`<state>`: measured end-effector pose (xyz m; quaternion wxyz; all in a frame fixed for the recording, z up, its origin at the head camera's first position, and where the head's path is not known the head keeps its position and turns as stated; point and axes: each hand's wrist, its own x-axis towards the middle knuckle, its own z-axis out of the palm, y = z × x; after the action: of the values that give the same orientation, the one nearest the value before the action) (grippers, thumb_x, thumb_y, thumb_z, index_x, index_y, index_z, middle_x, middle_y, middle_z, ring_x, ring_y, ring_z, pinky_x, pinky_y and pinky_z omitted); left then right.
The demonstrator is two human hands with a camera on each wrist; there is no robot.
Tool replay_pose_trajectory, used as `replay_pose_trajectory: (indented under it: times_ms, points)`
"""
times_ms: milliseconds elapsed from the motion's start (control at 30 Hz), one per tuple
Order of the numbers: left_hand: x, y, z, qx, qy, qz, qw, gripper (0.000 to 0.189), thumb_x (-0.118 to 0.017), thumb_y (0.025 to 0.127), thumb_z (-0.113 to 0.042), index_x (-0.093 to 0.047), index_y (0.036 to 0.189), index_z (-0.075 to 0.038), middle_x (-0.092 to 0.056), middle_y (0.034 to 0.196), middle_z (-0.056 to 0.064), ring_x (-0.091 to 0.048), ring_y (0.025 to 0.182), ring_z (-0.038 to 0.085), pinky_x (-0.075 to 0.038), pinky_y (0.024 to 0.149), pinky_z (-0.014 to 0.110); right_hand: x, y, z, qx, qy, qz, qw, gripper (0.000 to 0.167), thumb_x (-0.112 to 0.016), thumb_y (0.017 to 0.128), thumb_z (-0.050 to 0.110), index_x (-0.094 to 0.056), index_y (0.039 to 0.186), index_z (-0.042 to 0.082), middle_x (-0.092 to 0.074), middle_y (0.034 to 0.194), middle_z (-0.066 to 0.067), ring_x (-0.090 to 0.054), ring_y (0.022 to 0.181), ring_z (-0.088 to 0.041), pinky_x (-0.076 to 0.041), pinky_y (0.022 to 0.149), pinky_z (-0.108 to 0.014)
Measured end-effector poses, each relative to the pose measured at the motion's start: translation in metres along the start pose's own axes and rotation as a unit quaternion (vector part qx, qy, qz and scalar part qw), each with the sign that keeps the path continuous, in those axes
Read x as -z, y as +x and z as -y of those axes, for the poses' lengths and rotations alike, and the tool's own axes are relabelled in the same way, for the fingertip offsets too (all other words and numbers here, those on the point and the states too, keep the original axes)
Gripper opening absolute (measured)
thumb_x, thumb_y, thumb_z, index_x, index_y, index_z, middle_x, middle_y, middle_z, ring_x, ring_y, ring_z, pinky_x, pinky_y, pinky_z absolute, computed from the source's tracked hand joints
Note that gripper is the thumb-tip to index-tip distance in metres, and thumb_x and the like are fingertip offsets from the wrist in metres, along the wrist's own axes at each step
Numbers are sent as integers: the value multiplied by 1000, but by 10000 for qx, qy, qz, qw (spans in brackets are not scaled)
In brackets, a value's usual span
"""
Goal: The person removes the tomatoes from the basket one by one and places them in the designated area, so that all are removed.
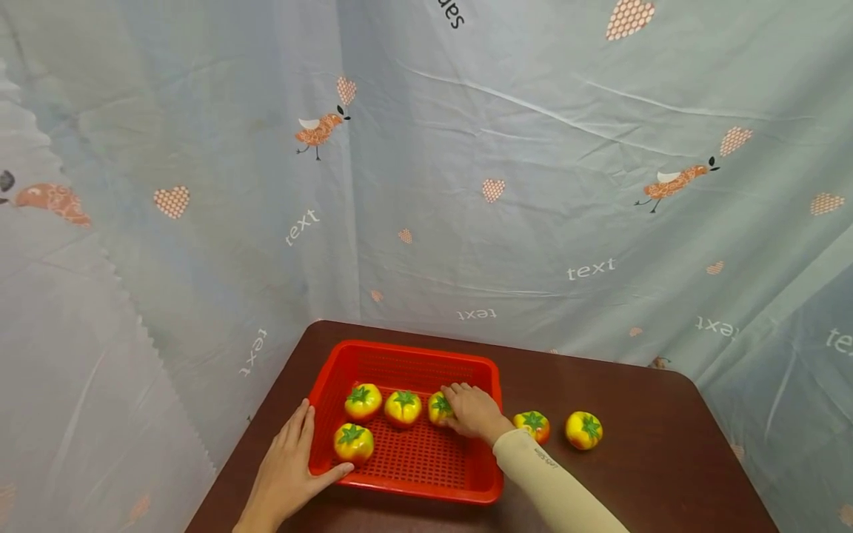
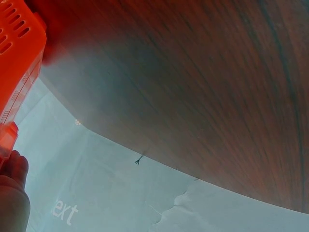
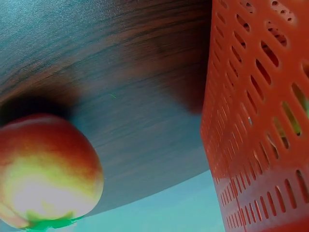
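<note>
A red plastic basket (image 1: pixel 413 485) with slotted walls stands on the table. Inside it, yellow-and-red tomatoes with green star-shaped tops include one at the back left (image 1: pixel 363 402), one in the middle (image 1: pixel 403 409) and one at the front left (image 1: pixel 354 444). My right hand (image 1: pixel 474 411) reaches over the basket's right wall and grips another tomato (image 1: pixel 439 408), its fingers partly covering it. My left hand (image 1: pixel 285 460) rests against the basket's left side, fingers straight and thumb spread to the front-left corner. The right wrist view does not show the right hand.
Two tomatoes lie on the dark wood table (image 1: pixel 653 444) right of the basket: one beside my right forearm (image 1: pixel 532 425), partly hidden by the sleeve, and another farther right (image 1: pixel 583 430). A patterned grey-blue curtain (image 1: pixel 426 185) surrounds the table.
</note>
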<state>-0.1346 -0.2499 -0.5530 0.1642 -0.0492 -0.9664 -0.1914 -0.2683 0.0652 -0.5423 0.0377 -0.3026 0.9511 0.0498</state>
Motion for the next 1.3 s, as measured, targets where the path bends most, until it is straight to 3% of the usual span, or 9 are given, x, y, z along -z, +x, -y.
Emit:
replay_pose_trajectory:
  times_ms: [567,933,1300]
  points:
    - [6,1,1,-11,121,162,9998,117,-77,68,-66,-35,146,11,-29,155,26,-40,133,46,-39,103,65,-1,2,3,-35,-22,-69,10000,66,-64,90,49,-49,143,13,-56,139,-4,-54,128,-23,-44,108,-41]
    - [5,3,-3,146,47,301,9994,120,-75,68,-70,-33,147,10,-28,156,26,-39,133,47,-38,102,67,-2,-2,1,94,-32,-76,9999,65,-64,91,45,-46,145,13,-56,138,-5,-54,127,-23,-45,107,-40]
    - [2,2,-2,70,123,200,9997,119,-74,68,-70,-35,146,11,-30,154,27,-41,131,47,-40,101,66,3,-4,-3,335,586,-481,9966,65,-69,90,37,-47,143,8,-54,136,-8,-53,127,-27,-49,103,-39]
